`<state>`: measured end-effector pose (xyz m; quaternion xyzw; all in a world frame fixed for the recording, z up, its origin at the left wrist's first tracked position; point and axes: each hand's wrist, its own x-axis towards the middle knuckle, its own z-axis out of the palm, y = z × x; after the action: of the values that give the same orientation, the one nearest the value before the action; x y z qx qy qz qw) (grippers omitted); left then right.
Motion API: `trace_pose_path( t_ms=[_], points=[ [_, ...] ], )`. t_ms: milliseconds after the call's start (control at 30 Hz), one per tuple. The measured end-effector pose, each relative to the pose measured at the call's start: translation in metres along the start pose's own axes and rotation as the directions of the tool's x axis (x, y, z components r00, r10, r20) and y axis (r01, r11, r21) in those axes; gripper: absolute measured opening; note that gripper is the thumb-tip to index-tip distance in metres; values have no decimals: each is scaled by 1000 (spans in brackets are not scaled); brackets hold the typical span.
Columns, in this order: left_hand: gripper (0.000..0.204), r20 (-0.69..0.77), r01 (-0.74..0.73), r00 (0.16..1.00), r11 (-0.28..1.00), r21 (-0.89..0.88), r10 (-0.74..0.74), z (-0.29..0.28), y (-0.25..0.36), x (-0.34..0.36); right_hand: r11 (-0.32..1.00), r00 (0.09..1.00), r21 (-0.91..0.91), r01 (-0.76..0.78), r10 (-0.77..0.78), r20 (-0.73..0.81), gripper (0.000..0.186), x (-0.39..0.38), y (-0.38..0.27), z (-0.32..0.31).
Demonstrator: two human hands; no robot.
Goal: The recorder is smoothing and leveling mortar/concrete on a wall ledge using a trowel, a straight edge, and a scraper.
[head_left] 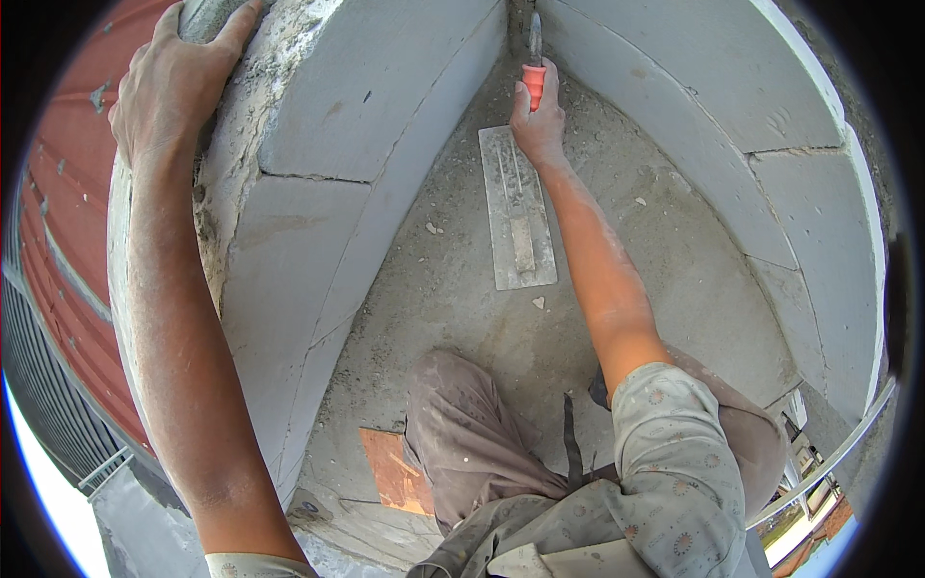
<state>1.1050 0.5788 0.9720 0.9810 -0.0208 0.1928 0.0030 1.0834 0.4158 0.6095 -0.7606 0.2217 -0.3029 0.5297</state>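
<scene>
My right hand reaches into the far corner between two grey block walls. It is closed around the red handle of a hand tool with a narrow metal blade, whose tip points up into the corner. The exact kind of blade is hard to tell. Just below that hand a rectangular steel plastering trowel lies on the floor, its handle side up and coated with dried mortar. On top of the left wall, my left hand rests with fingers spread over a rounded grey surface, partly cut off by the picture's edge.
The right block wall curves along the other side. Crumbs and small chips lie on the rough concrete floor. A reddish-brown board piece is beside my knee. Red metal roofing shows beyond the left wall.
</scene>
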Motion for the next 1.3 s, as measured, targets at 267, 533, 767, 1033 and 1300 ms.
trace_pose_path(
  t_ms=[267,533,767,1033,1300],
  points=[
    [70,-79,-96,992,992,84,103,7,-9,-6,986,983,-10,164,-163,84,46,25,-34,-31],
    [74,-136,-149,974,965,218,181,29,-27,7,785,869,-387,483,-378,319,52,77,0,-74],
    [73,-16,-82,996,994,77,84,21,-28,12,746,891,-496,444,-308,334,50,86,-13,-91],
    [75,-49,-116,991,986,118,123,24,-33,12,682,867,-580,446,-167,470,50,100,12,-94],
    [75,-133,-125,980,978,165,148,29,-30,11,679,857,-561,472,-204,474,49,86,12,-81]
  ],
)
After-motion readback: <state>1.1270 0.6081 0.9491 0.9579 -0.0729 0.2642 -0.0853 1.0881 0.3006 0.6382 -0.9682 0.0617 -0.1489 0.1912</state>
